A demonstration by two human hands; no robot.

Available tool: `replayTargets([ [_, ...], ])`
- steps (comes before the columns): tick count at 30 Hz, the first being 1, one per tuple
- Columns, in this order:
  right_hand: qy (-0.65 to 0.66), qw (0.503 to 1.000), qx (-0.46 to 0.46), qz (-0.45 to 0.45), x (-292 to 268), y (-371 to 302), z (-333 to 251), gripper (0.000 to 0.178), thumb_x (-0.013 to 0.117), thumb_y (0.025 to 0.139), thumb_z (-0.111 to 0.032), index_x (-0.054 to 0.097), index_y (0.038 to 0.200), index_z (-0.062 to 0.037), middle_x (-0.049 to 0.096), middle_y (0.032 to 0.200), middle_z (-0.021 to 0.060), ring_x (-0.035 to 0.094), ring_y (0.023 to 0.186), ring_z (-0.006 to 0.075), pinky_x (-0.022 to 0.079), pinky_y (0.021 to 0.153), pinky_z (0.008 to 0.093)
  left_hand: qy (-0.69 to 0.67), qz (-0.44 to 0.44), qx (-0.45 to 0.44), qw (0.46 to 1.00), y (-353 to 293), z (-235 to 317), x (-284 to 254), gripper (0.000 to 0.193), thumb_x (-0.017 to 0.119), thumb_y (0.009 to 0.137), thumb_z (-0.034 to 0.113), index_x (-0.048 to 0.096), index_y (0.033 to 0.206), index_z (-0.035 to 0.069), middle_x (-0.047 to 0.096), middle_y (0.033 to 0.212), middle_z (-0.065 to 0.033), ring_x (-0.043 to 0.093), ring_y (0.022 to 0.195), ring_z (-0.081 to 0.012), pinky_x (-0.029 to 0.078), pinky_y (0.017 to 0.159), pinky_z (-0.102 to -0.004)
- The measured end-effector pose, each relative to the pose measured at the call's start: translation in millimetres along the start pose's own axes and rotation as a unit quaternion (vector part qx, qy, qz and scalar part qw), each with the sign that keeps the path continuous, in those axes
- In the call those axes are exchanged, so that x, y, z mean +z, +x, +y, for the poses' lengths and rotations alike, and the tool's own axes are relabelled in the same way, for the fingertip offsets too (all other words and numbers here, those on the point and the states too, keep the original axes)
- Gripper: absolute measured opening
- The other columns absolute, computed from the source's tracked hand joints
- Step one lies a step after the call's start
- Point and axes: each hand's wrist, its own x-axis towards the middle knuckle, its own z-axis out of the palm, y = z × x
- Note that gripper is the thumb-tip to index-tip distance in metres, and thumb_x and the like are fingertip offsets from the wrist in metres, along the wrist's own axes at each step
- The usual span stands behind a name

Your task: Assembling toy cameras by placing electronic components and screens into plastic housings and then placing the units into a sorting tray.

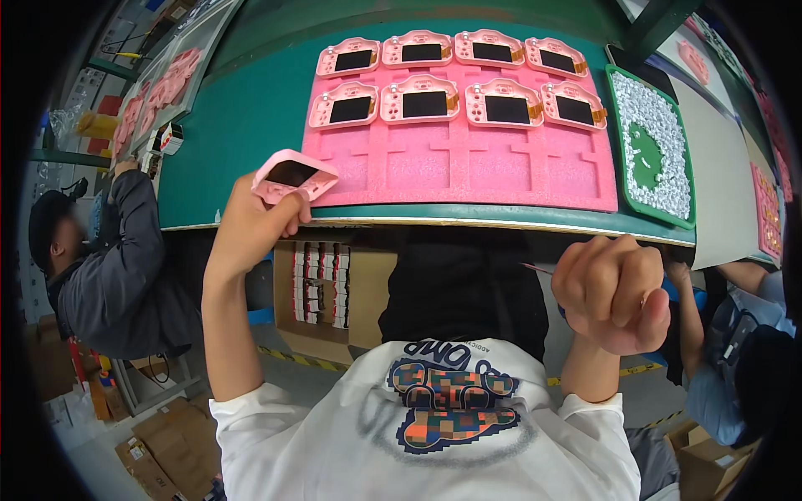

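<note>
In the head view, the left hand (pixel 255 224) is at the centre left of the frame, raised to the near edge of the green tabletop (pixel 242 134). Its grip is closed on a pink device shell with a dark screen (pixel 294 176), fingers below and the thumb at the near side. The shell is tilted, and its long axis runs from lower left to upper right, almost along the tabletop edge. Just right of the shell begins the pink foam tray (pixel 468 171); the shell's upper right corner overlaps the tray's lower left corner in the picture, but I cannot tell if they touch. The tray's two far rows carry eight similar pink shells (pixel 424 103) with dark screens, and the near row of pockets looks unfilled, so the free pockets lie to the right of the held shell and a little toward the top of the frame. The left hand is clearly the nearer one to them. The left forearm rises steeply from the lower edge, with the wrist bent toward the tabletop. The right hand (pixel 614 292) is at the lower right, below the tabletop edge, clenched into a fist; something thin may stick out on its left side, but I cannot tell what it is. Right of the foam tray lies a green tray of small white parts (pixel 660 142).
</note>
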Motion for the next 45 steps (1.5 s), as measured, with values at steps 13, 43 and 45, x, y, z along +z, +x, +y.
replayTargets([
  [13, -0.018, 0.999, 0.003, 0.028, -2.3, -0.2, 10.3, 0.04, 0.056, 0.103, -0.032, 0.047, 0.067, -0.0175, 0.043, 0.049, -0.0015, 0.02, 0.036, 0.0097, 0.018, 0.04, 0.0249, -0.007, 0.0, 0.017, 1.0, 6.8, 1.5, -1.8, 0.018, 0.056, 0.09, 0.001, 0.068, 0.103, -0.001, 0.061, 0.068, -0.0032, 0.05, 0.057, -0.0074, 0.037, 0.051, -0.0225],
  [43, -0.139, 0.989, -0.04, 0.023, -6.8, 10.2, -17.5, 0.026, 0.052, 0.106, -0.028, 0.046, 0.084, -0.0164, 0.044, 0.06, -0.0017, 0.018, 0.043, 0.0072, 0.02, 0.045, 0.0257, 0.41, 0.011, 0.209, 0.888, 41.3, 32.1, 12.0, 0.014, 0.065, 0.094, 0.008, 0.073, 0.098, -0.003, 0.067, 0.092, -0.0102, 0.061, 0.082, -0.0261, 0.049, 0.076, -0.0372],
  [45, -0.16, 0.986, -0.041, 0.026, -2.6, 14.1, -24.4, 0.025, 0.052, 0.106, -0.028, 0.046, 0.084, -0.0161, 0.042, 0.06, -0.0019, 0.018, 0.044, 0.0072, 0.022, 0.045, 0.0258, 0.41, 0.023, 0.215, 0.886, 34.9, 31.8, 14.9, 0.014, 0.067, 0.093, 0.006, 0.074, 0.101, -0.002, 0.067, 0.092, -0.0098, 0.06, 0.08, -0.0255, 0.049, 0.075, -0.0361],
])
